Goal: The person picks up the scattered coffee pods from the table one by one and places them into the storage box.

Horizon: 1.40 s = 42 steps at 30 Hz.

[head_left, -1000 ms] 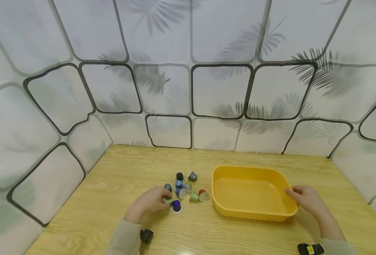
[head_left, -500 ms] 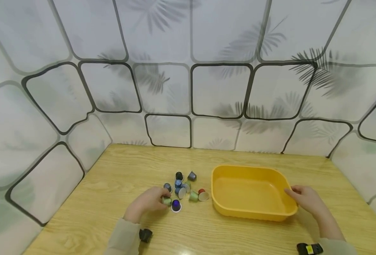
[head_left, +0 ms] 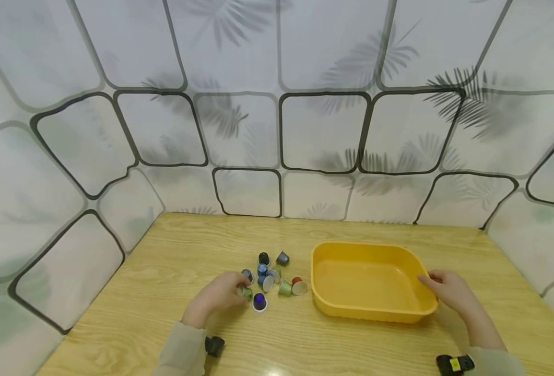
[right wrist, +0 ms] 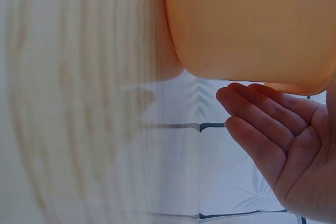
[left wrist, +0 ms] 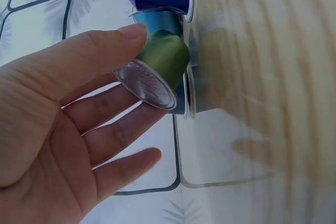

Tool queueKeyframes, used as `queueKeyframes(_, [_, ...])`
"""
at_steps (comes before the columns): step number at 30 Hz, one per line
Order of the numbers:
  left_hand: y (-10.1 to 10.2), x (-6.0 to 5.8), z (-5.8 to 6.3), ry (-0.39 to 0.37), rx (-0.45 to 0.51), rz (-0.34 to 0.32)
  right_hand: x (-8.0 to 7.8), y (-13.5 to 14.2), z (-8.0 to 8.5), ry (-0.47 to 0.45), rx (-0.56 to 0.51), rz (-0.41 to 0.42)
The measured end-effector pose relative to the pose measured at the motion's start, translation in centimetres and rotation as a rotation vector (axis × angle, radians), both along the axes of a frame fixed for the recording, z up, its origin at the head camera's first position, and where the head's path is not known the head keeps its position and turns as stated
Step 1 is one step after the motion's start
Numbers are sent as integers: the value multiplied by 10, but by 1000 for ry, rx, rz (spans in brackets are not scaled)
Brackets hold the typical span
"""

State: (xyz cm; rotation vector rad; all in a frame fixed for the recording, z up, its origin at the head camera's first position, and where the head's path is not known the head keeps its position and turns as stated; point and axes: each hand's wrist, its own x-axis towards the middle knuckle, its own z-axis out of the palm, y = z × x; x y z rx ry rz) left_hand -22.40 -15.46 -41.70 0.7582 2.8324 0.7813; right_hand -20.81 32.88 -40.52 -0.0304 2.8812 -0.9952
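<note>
My left hand (head_left: 220, 296) pinches a green coffee capsule (left wrist: 167, 56) between thumb and fingers, its foil lid tilted towards the palm in the left wrist view. Beside it on the table stands a purple-blue capsule (head_left: 259, 301). Several more capsules lie in a loose cluster just beyond: a black one (head_left: 263, 258), a grey one (head_left: 282, 258), blue ones, a light green one (head_left: 285, 288) and a red one (head_left: 297, 282). My right hand (head_left: 450, 292) holds the right rim of a yellow plastic tub (head_left: 370, 315), thumb over the edge and fingers along the outer wall.
The tub stands on the wood-grain table (head_left: 286, 344) to the right of the capsules, with nothing visible inside. A patterned wall (head_left: 248, 193) closes off the back and both sides. Both wrists wear black straps.
The green capsule between my left fingers has turned and shifted slightly up. My right hand stays on the tub's rim. The other capsules keep their places.
</note>
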Motion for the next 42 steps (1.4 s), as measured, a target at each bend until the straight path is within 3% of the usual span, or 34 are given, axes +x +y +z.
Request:
queueKeyframes(9, [0,-1,5,26,66,1,-1,2,-1,-3,2,5])
queueKeyframes(22, [8,6,17,153,91,34,-1,2,0,2,-9,9])
queueKeyframes(42, [47,4,22,226,72,-68,2,1,3,6,14,0])
